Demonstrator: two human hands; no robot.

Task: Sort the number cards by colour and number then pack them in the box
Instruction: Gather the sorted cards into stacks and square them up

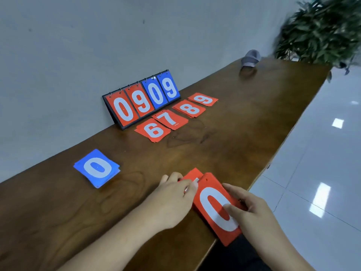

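Right hand grips red stack, left hand seemingly pinches a card at its 11 o'clock for sorting

Place: most likely an office or meeting room.
Table: a long dark wooden table runs from 6 toward 1 o'clock, its long side against the wall.
Wall: plain grey wall at 11 o'clock.
Floor: glossy pale tiled floor at 3 o'clock, mirroring ceiling lights.
Plant: a leafy indoor plant at 2 o'clock, past the table's far end.
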